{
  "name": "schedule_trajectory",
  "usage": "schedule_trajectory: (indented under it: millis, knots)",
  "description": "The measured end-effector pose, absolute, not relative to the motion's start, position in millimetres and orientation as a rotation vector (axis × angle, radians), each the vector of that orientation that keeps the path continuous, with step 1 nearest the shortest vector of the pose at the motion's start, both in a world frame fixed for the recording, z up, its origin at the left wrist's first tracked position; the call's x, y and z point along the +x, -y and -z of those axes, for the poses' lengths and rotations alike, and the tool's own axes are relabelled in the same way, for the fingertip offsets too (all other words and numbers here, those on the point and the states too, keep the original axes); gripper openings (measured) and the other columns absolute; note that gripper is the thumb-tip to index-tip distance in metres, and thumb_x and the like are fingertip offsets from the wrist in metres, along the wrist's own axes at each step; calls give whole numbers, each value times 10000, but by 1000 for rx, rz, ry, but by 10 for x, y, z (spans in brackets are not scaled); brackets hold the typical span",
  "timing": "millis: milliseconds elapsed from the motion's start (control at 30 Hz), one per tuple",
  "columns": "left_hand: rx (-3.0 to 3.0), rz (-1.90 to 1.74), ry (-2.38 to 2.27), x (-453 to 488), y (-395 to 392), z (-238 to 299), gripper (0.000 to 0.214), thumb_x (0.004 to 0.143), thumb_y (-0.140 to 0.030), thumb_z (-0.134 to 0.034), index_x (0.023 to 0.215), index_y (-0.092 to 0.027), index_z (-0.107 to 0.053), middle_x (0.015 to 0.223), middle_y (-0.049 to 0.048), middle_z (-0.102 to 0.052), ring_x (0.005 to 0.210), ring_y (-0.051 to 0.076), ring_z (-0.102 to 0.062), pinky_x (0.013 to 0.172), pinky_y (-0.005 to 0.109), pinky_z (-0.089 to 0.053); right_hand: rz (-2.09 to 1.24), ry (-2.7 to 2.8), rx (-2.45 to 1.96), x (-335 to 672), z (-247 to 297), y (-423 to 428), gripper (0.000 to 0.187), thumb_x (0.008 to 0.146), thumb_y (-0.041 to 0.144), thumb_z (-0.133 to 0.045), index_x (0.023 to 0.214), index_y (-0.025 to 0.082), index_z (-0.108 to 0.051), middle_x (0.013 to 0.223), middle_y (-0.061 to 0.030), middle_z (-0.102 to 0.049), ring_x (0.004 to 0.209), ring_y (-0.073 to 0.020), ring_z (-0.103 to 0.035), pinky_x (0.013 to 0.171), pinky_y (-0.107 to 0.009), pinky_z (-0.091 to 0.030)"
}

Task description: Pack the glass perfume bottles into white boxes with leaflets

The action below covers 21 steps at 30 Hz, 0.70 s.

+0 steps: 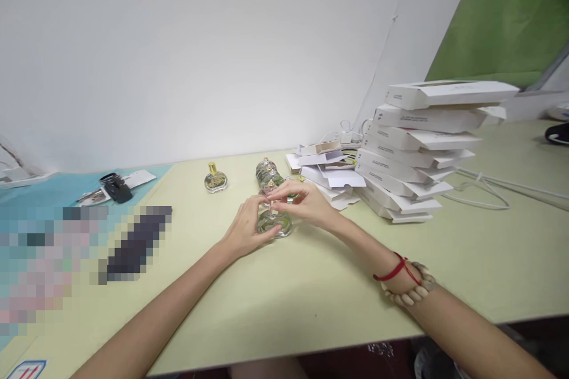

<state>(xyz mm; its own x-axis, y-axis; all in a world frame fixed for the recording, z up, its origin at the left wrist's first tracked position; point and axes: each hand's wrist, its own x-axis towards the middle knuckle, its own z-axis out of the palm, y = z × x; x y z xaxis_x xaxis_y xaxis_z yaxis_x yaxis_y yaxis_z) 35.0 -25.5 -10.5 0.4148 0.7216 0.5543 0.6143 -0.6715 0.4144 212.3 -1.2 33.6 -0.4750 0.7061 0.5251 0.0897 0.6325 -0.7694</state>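
A small clear glass perfume bottle stands on the pale green table in front of me. My left hand is wrapped round its left side. My right hand pinches the top of that bottle, fingers pressed together at its neck. Just behind my hands stand more glass bottles in a row. One separate bottle with a gold cap stands further left.
A tall stack of flat white boxes sits at the right, with loose white box pieces beside it. White cables run behind the stack. A black clip lies on a blue mat at the left.
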Motion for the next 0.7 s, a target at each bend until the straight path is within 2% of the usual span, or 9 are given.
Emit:
schedule_trajectory:
  millis: [133, 300, 500, 700]
  knots:
    - [2602, -1030, -1204, 362, 259, 77, 394, 782, -396, -518, 1124, -210, -462, 1092, 82, -506, 1021, 216, -468, 865, 387, -390, -925, 1918, -689, 2117, -267, -20, 274, 639, 389, -683, 843, 206, -687, 833, -47, -636, 643, -114, -539, 523, -233, -422]
    - [2646, -1025, -1187, 365, 261, 74, 332, 792, -382, -510, 1076, -209, -503, 1064, 72, -524, 1005, 207, -469, 861, 371, -392, -1045, 1908, -780, 2097, -245, -18, 349, 634, 411, -675, 881, 164, -671, 789, -42, -632, 443, -40, -396, 382, -194, -279]
    - [2645, -1080, -1179, 358, 243, 123, 337, 790, -381, -516, 1073, -199, -503, 1051, 78, -528, 995, 202, -475, 858, 373, -396, -970, 1915, -750, 2054, -255, 7, 287, 641, 367, -661, 830, 153, -668, 815, -46, -635, 466, -43, -399, 392, -190, -272]
    - [2664, -1071, -1216, 383, 261, 107, 340, 789, -382, -512, 1071, -194, -496, 1017, 76, -554, 967, 206, -495, 828, 370, -403, -837, 1978, -745, 2059, -199, 59, 268, 705, 358, -600, 900, 175, -621, 779, -13, -608, 420, -32, -300, 392, -199, -228]
